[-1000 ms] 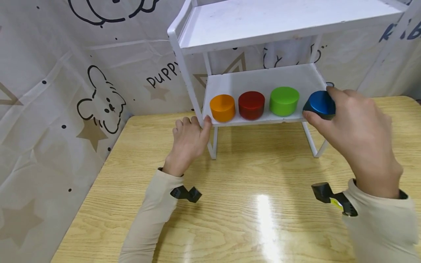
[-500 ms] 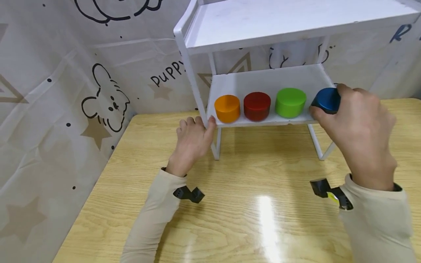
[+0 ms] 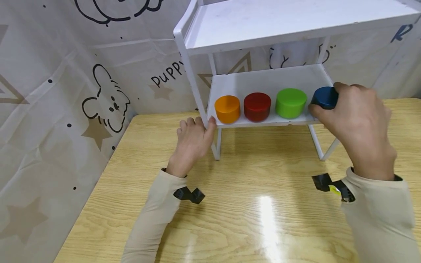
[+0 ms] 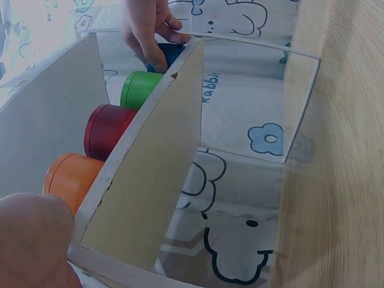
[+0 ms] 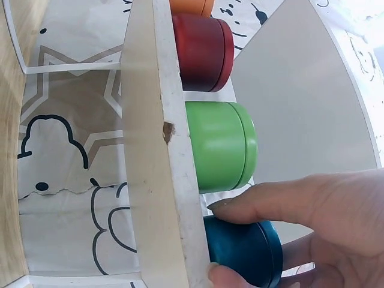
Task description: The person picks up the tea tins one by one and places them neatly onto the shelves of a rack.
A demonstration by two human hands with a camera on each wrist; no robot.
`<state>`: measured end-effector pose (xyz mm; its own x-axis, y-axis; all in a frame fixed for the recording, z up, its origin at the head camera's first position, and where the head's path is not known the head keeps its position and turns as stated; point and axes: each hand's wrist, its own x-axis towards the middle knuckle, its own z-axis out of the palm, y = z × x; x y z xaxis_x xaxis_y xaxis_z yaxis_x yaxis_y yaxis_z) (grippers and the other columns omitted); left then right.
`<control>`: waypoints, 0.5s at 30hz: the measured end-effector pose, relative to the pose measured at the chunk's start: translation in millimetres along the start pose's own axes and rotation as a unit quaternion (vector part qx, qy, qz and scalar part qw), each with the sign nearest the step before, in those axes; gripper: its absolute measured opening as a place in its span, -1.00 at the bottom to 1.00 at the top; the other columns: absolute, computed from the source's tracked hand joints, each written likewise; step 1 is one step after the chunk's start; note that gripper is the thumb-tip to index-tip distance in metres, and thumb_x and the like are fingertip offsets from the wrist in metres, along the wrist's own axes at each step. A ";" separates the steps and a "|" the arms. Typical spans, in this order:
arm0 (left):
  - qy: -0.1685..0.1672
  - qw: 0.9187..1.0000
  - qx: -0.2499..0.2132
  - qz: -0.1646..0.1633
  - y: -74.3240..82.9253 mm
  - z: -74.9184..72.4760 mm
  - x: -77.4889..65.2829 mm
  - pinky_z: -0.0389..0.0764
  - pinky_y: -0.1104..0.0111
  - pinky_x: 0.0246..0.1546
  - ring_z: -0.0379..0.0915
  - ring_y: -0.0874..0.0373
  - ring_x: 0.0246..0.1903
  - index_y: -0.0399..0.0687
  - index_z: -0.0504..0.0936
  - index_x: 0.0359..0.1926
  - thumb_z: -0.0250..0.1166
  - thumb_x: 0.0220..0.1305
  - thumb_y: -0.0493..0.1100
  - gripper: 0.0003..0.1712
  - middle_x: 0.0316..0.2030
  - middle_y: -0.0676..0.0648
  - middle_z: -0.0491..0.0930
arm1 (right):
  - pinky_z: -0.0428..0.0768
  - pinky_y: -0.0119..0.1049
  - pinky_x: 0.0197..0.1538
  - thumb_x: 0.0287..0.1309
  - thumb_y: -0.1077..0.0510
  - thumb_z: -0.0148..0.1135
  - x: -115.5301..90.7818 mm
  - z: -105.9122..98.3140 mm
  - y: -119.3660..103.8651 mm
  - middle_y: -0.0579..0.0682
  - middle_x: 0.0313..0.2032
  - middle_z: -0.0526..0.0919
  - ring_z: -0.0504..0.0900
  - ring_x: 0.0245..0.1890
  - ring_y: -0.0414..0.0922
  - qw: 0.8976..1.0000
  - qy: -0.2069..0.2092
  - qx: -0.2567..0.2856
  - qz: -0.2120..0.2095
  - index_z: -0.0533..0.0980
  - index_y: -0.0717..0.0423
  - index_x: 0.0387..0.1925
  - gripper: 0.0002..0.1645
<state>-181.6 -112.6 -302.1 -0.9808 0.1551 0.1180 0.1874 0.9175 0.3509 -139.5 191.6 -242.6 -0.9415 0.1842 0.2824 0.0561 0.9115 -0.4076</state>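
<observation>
My right hand [image 3: 360, 126] grips a round blue tin [image 3: 325, 97] at the right end of the lower shelf [image 3: 263, 75], thumb on its left side and fingers at its far right. In the right wrist view the blue tin [image 5: 243, 249] stands on the board between thumb and fingers. A green tin [image 3: 291, 103], a red tin [image 3: 257, 106] and an orange tin [image 3: 227, 109] line up to its left. My left hand [image 3: 192, 142] holds the left front post of the white rack [image 3: 188, 73], its thumb at the shelf corner beside the orange tin.
The rack's upper shelf [image 3: 296, 18] overhangs the tins. Its thin legs [image 3: 315, 142] stand on a wood-grain table [image 3: 230, 204]. A printed curtain [image 3: 65, 146] hangs behind and to the left.
The blue tin has settled slightly back and now sits upright at the shelf's right end, still in my right hand. The head view has shifted a little; my left hand stays at the post.
</observation>
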 end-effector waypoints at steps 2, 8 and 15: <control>0.002 1.000 -0.001 0.001 0.1 0.7 0.1 0.14 0.17 -0.31 0.13 -0.15 -0.31 -0.25 0.37 -0.37 -0.44 0.44 0.23 -0.30 -0.37 -0.23 0.29 | 0.31 0.02 -0.67 0.07 -0.06 0.22 0.8 1.4 0.8 0.40 -0.35 0.50 0.46 -0.48 0.25 1.000 0.001 0.000 0.000 0.47 0.36 -0.28 -0.50; 0.006 1.000 0.000 0.004 -0.1 2.3 0.3 0.13 0.18 -0.32 0.14 -0.15 -0.33 -0.25 0.37 -0.38 -0.45 0.43 0.23 -0.29 -0.38 -0.23 0.30 | 0.34 0.06 -0.65 0.08 -0.05 0.22 1.4 4.8 1.5 0.45 -0.30 0.48 0.48 -0.44 0.29 1.000 0.010 0.002 -0.005 0.47 0.40 -0.23 -0.47; 0.005 1.000 0.002 0.002 -0.9 1.2 0.5 0.15 0.16 -0.31 0.13 -0.15 -0.32 -0.26 0.36 -0.37 -0.46 0.43 0.24 -0.28 -0.37 -0.23 0.29 | 0.43 0.22 -0.48 0.06 -0.02 0.25 1.4 4.6 1.3 0.51 -0.18 0.46 0.48 -0.31 0.37 1.000 -0.008 0.016 -0.017 0.35 0.42 0.11 -0.29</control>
<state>-182.4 -112.9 -303.4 -0.9797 0.1546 0.1280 0.1903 0.9181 0.3478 -142.3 191.4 -246.7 -0.9477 0.1466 0.2836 0.0127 0.9048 -0.4256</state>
